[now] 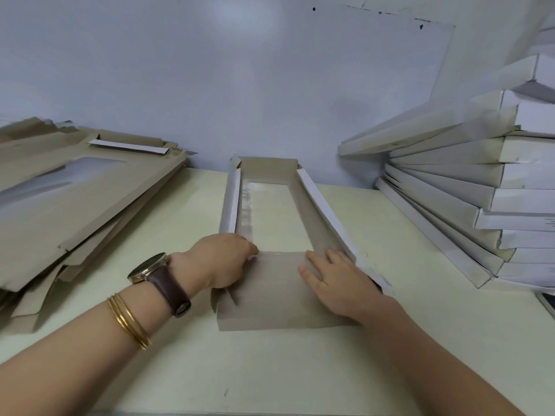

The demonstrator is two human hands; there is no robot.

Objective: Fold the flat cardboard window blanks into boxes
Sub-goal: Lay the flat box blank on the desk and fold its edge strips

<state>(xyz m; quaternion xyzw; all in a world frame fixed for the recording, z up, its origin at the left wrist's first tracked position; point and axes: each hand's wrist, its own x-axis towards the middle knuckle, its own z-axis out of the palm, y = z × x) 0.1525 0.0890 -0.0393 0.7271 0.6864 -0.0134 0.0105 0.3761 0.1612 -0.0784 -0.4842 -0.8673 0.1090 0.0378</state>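
Cardboard, grey-brown and half-shaped, lies square in front of you on the pale table [270, 370]: the half-folded blank [271, 280] runs its long axis straight away from you toward the wall. Its left wall [229, 202], right wall [324, 211] and far end flap [265, 169] stand up around the clear window [270, 211]. The near flap [270, 313] lies flat, pointing back at you between your wrists.

Your left hand [220, 259] sits at the near left corner, fingers curled in and apparently pinching the end of the left wall or its corner tab. Your right hand [339, 280] lies on the near right part with fingers straight and spread, pressing the card down just inside the right wall, gripping nothing.

Raising the near flap looks like the step in hand. Its fold line crosses from one hand to the other, so both are equally near and the flap must swing up and away from you.

Your left knuckles hide the fingertips and whatever tab they hold; the right corner tab is covered by your palm. The stack of flat blanks [75, 199] on the left is blurred, and the stack of folded boxes [480, 181] on the right is cut off by the frame edge.
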